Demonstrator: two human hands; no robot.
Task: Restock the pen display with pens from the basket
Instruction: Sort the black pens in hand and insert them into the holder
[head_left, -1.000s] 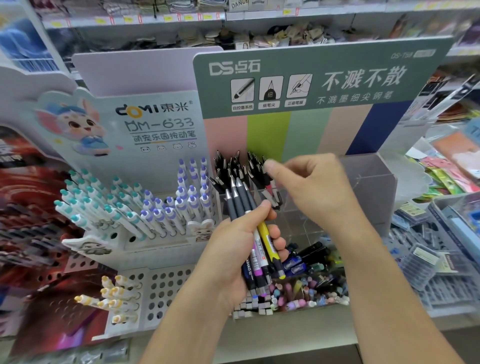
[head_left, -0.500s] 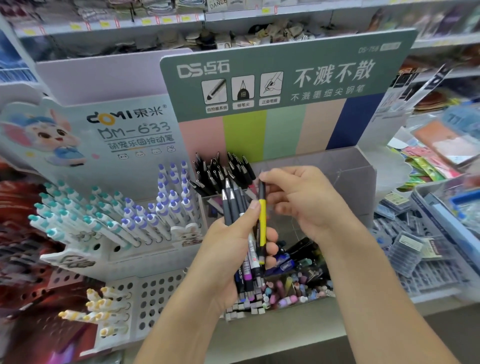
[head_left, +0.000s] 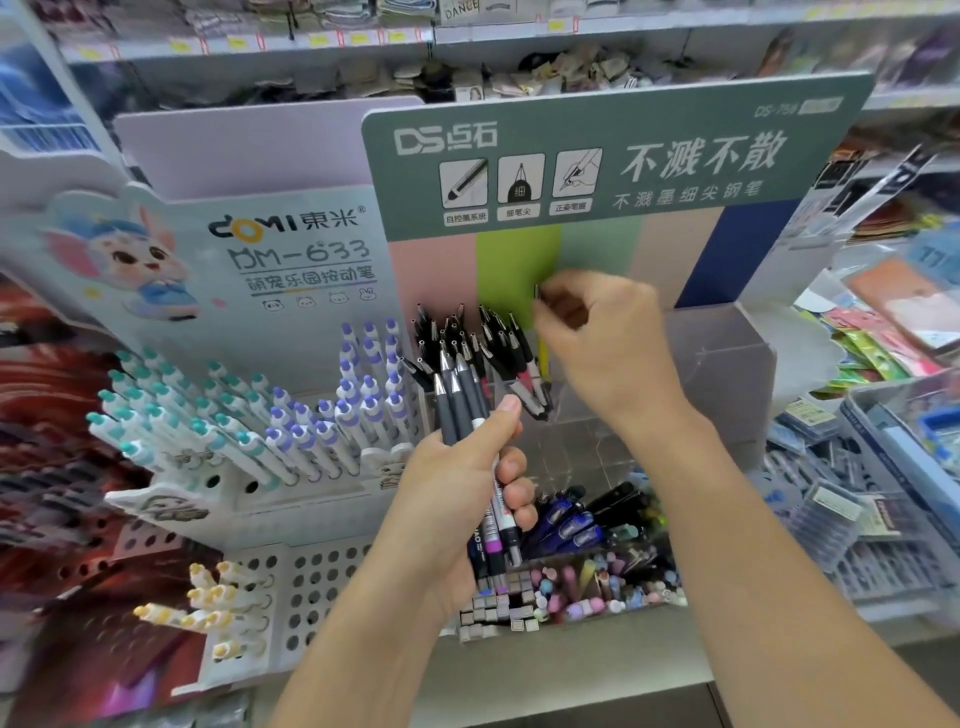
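Head view, right hand (head_left: 602, 343) pinching yellow pen (head_left: 543, 356)

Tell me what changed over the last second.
The right hand pulled the yellow pen out of the bundle of pens and carried it up and back, to the compartment beside the black pens in the display. The left hand kept its grip on the bundle.

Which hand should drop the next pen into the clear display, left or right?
Right. The right hand already pinches a yellow pen upright just above the clear display, beside the black pens standing there. The left hand is full, gripping a bundle of pens.
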